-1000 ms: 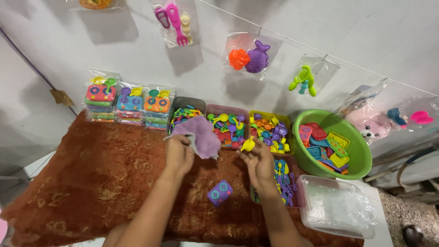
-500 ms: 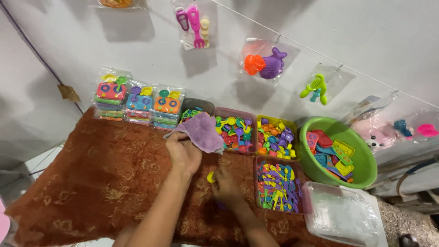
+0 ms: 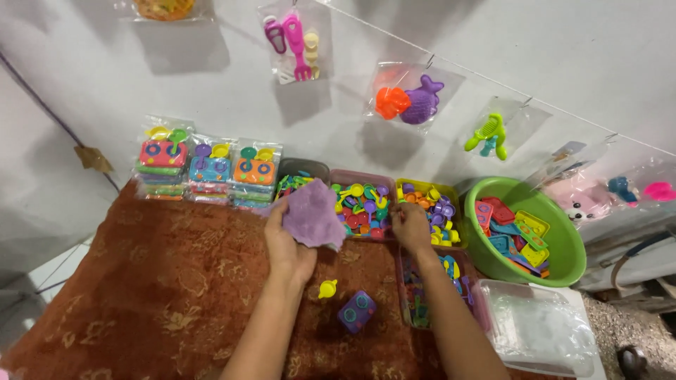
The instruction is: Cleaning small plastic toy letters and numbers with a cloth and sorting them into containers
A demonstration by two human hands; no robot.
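My left hand (image 3: 286, 243) holds a purple cloth (image 3: 314, 214) up above the brown patterned mat (image 3: 155, 281). My right hand (image 3: 412, 224) reaches over the edge of the pink tray (image 3: 360, 206) and the yellow tray (image 3: 427, 204) of small coloured toy pieces; whether its fingers grip a piece I cannot tell. On the mat in front of me lie a small yellow toy cup (image 3: 327, 288) and a purple toy stove (image 3: 356, 311), both apart from my hands.
A green bowl (image 3: 556, 264) of toy stoves stands at the right, a clear box of plastic bags (image 3: 542, 327) below it. A tray of toy cutlery (image 3: 422, 295) sits under my right forearm. Bagged toy sets (image 3: 208, 172) line the wall; more bags hang above.
My right hand has left the yellow cup on the mat beside the purple stove and moved up to the trays. My left hand has lifted the cloth slightly.
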